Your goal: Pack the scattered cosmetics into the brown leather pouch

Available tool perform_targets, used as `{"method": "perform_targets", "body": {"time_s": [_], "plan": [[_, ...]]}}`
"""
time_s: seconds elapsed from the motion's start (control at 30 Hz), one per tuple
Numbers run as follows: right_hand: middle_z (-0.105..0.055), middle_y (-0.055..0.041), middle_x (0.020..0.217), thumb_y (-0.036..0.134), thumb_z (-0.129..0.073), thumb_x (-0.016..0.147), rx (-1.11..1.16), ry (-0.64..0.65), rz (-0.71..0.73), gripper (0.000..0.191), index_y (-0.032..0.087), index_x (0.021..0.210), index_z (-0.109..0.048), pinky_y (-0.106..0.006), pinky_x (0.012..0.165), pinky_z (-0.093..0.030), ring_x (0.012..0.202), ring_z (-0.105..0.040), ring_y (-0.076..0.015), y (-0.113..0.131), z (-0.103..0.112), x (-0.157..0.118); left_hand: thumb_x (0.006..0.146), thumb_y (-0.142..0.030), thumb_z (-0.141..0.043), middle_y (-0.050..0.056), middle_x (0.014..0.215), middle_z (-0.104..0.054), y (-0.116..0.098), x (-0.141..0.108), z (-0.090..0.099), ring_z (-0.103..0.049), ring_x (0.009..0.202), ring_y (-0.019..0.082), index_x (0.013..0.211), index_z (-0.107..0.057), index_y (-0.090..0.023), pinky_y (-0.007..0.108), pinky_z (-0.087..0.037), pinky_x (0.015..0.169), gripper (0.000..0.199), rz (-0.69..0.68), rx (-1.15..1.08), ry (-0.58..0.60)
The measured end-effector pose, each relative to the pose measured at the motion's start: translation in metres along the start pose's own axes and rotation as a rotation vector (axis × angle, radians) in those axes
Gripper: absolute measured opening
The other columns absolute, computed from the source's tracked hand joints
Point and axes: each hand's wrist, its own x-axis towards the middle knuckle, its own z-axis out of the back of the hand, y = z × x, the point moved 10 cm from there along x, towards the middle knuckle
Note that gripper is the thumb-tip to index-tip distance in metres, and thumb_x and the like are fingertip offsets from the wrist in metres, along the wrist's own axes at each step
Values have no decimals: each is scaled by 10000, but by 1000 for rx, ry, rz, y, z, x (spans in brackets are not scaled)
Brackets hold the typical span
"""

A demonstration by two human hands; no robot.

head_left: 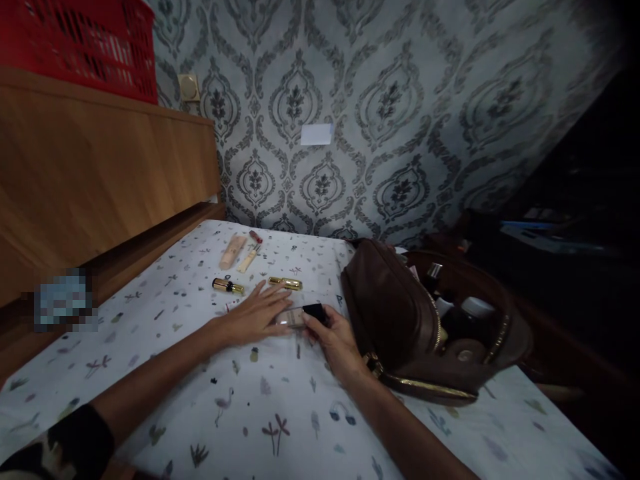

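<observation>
A small clear bottle of beige liquid foundation [291,319] with a black cap lies on its side at the middle of the bed-like surface. My right hand [336,337] grips it at the cap end, thumb on top. My left hand [255,313] lies flat with fingers spread, its thumb close to the bottle's base; whether it touches is unclear. Just beyond the left fingers is a gold tube [286,283], and a black-and-gold lipstick-like tube [228,287] lies to the left. Farther back are a peach squeeze tube [233,252], a slim cream tube [247,261] and a small reddish tube [256,237].
An open brown cosmetic bag [390,300] with gold zips stands right of my right hand, holding several bottles and jars. The white printed cloth [280,400] covers the surface. A wooden cabinet [110,160] bearing a red basket [145,50] borders the left; a patterned wall rises behind.
</observation>
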Motion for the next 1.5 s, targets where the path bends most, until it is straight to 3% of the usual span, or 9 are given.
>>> {"method": "perform_targets", "body": {"time_s": [0.13,0.27,0.57,0.73,0.97,1.07,1.2,1.37,1.5], "plan": [[-609,31,617,476,-879,577,3,23,11,448,176,776,-613,-224,478,-392,506,-513,-104,-1,0,1,976,-543,-454,175,1318,-598,-14,2,-2,-375,1416,300,1195,-557,-157,498,-324,1152,455,-18,-80,-150],[-610,30,582,479,-868,596,-31,65,31,429,179,763,-612,-233,487,-382,497,-501,-109,1,-4,1,955,-471,-533,158,1185,-620,-13,-2,2,-512,1233,303,1056,-553,-175,469,-449,1020,313,-21,-93,-257],[-669,10,645,497,-822,647,-107,65,43,576,163,1080,-640,-283,593,-454,610,-602,-168,1,-4,-1,947,-367,-561,77,959,-638,-9,-5,7,-595,909,260,981,-494,-197,409,-481,821,186,51,1,-348],[-653,23,697,468,-821,668,-97,53,69,574,182,1133,-641,-304,687,-484,668,-612,-168,4,-2,-2,959,-399,-539,39,898,-647,-7,-8,7,-625,808,227,984,-487,-212,332,-472,707,196,84,-40,-327],[-694,-15,918,365,-853,647,-32,56,110,582,239,1173,-638,-309,783,-501,855,-641,-193,11,0,-5,935,-545,-537,86,1102,-667,-7,-8,10,-653,954,249,1199,-482,-206,351,-495,787,433,93,-207,-294],[-715,-29,953,337,-851,658,19,105,90,659,255,1253,-580,-337,833,-505,901,-659,-206,8,-6,-6,970,-541,-465,87,1078,-661,-9,-6,9,-643,947,238,1146,-523,-201,338,-487,788,387,62,-242,-274],[-713,-26,958,327,-872,618,78,106,86,600,247,1156,-620,-307,804,-508,886,-652,-191,2,-8,-4,958,-543,-473,57,935,-639,-3,-6,7,-619,835,219,1039,-533,-197,327,-477,730,361,91,-227,-279],[-686,-22,867,403,-842,647,-13,148,60,391,199,933,-670,-270,652,-495,746,-615,-167,-2,-15,-5,904,-536,-557,51,959,-653,6,-8,2,-642,864,240,1030,-500,-221,340,-492,725,344,194,-214,-300],[-650,0,758,439,-831,651,-68,131,80,367,184,851,-661,-242,586,-463,668,-576,-141,7,-13,-7,878,-525,-584,47,950,-665,4,-8,-1,-657,851,250,1020,-487,-225,362,-513,735,346,217,-272,-257]]}}
